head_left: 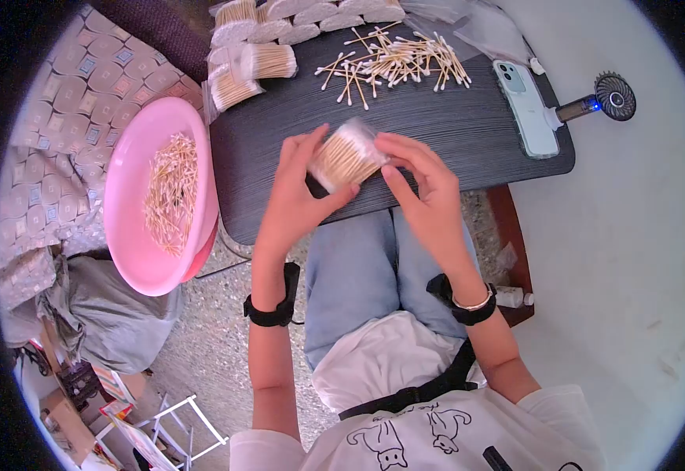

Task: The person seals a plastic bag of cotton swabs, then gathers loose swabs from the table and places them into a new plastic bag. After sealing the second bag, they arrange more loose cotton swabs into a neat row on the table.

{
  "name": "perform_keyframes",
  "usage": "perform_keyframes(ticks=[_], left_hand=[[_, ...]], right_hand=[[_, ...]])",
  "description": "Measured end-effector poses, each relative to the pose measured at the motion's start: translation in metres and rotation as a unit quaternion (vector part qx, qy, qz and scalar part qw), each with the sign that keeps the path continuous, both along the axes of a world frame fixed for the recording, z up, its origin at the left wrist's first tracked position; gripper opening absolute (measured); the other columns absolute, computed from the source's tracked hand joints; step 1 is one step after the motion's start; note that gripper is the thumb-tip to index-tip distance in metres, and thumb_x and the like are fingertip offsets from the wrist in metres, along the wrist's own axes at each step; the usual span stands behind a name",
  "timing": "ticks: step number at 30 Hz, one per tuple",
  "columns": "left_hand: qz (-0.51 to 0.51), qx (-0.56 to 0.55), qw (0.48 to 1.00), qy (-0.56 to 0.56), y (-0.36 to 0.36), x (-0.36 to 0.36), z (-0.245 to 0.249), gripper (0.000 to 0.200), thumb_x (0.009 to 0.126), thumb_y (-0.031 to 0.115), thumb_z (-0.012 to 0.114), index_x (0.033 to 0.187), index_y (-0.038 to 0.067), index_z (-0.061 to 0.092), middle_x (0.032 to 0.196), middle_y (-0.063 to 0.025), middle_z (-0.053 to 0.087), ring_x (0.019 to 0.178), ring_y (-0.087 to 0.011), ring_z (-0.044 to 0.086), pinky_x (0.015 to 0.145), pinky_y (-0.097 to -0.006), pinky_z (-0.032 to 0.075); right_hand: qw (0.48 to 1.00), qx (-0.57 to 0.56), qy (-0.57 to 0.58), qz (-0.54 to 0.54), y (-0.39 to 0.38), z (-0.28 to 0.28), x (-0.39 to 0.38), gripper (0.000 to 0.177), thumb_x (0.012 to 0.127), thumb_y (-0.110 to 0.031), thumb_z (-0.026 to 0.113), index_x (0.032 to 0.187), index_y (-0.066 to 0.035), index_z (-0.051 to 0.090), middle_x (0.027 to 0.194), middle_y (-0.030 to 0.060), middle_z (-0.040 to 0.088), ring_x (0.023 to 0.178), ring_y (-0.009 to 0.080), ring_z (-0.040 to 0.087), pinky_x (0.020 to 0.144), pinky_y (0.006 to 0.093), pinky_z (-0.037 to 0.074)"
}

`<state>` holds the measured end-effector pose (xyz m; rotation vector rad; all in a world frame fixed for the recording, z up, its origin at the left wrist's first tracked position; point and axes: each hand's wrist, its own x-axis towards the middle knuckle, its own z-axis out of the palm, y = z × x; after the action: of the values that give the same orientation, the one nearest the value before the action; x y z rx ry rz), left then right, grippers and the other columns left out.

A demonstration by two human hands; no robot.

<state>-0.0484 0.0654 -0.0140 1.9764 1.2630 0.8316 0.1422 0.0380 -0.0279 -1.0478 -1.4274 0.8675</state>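
Between my two hands, above the near part of the dark table, is a clear plastic bag of cotton swabs (348, 157), slightly blurred and tilted. My left hand (299, 184) grips its left side, with the thumb along the lower edge. On the right, my right hand (425, 173) pinches the bag's edge between thumb and fingers. Loose cotton swabs (405, 59) lie in a scattered heap beyond the hands. Several filled bags of cotton swabs (268, 61) are stacked at the table's far left and back edge.
A pink basin (126, 212) holding many loose swabs stands left of the table (256, 149). At the right edge lie a phone (527, 110) and a small fan (615, 96). Clear plastic bags (488, 27) rest at the back right. A white wall (641, 235) borders the right side.
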Motion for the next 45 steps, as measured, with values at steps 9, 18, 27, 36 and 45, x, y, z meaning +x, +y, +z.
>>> perform_keyframes(ticks=[9,18,27,36,45], left_hand=[[0.083,-0.05,0.965,-0.245,0.023,0.03,-0.016,0.047,0.065,0.008,0.082,0.102,0.001,0.054,0.095,-0.0049,0.063,0.088,-0.012,0.061,0.076,-0.0255,0.049],[0.115,-0.103,0.963,-0.223,0.023,0.039,-0.02,0.037,0.069,0.007,0.078,0.102,-0.002,0.062,0.096,-0.0072,0.066,0.084,-0.0135,0.062,0.075,-0.0286,0.051],[0.112,-0.058,0.973,-0.193,0.024,0.042,-0.026,0.035,0.072,0.007,0.076,0.102,-0.002,0.061,0.096,-0.0067,0.065,0.087,-0.0139,0.062,0.077,-0.0293,0.05],[0.099,0.012,0.986,-0.134,0.024,0.044,-0.016,0.043,0.068,0.007,0.077,0.107,0.003,0.061,0.096,-0.0075,0.067,0.09,-0.0145,0.064,0.078,-0.0286,0.05],[0.072,-0.042,0.99,-0.112,0.025,0.041,-0.016,0.043,0.069,0.007,0.077,0.107,0.002,0.059,0.099,-0.006,0.064,0.091,-0.0124,0.059,0.082,-0.0278,0.046]], right_hand=[[0.984,0.01,0.153,0.087,0.041,0.01,-0.017,0.055,0.078,-0.019,0.073,0.126,-0.003,0.052,0.126,0.0107,0.055,0.112,0.0182,0.054,0.093,0.0327,0.043],[0.996,-0.023,0.082,-0.009,0.046,-0.006,-0.017,0.035,0.077,-0.016,0.073,0.107,0.001,0.065,0.094,0.0132,0.069,0.084,0.0157,0.066,0.075,0.0284,0.051],[0.988,0.013,0.153,0.015,0.05,-0.021,-0.014,0.03,0.079,-0.008,0.069,0.108,0.001,0.064,0.103,0.0145,0.067,0.093,0.0191,0.064,0.082,0.0305,0.049],[0.953,-0.072,0.277,0.097,0.052,-0.015,-0.008,0.026,0.08,-0.005,0.069,0.104,0.002,0.062,0.113,0.0141,0.063,0.106,0.0178,0.057,0.094,0.0311,0.043],[0.923,-0.127,0.337,0.134,0.055,-0.012,-0.003,0.017,0.087,-0.003,0.061,0.102,0.004,0.059,0.112,0.0193,0.062,0.104,0.0191,0.059,0.092,0.0303,0.045]])
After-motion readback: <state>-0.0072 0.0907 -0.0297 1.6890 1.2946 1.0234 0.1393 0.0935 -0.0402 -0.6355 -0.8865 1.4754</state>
